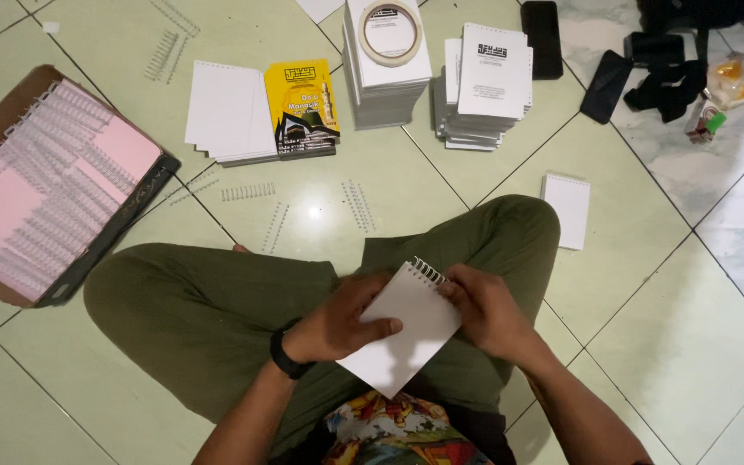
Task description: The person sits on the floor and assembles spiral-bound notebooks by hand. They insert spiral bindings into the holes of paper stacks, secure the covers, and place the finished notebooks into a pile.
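A small white booklet (402, 331) is held over the lap of a person seated cross-legged on a tiled floor (673, 344). It is gripped by the left hand (337, 320), whose thumb is pressed flat across the cover while the other fingers are curled beneath; the upper corner is pinched by the fingertips of the right hand (486, 310), just beside a wire coil (428, 271) that is already threaded along the top edge. Whether the coil is fully closed cannot be told. Ahead of the booklet, loose coils (303, 207) are scattered on the floor, and beyond them lie a spread of white sheets with a yellow cover (301, 108), a tall white stack topped by a tape roll (389, 33), and a stack of printed sheets (486, 86). Far to the left of the booklet, a box of coils (45, 185) is seen, well stocked. To its right, one bound pad (567, 209) lies apart. Judged from this, little has been finished: one pad is set aside, one is in hand, and the stacks remain to be bound.
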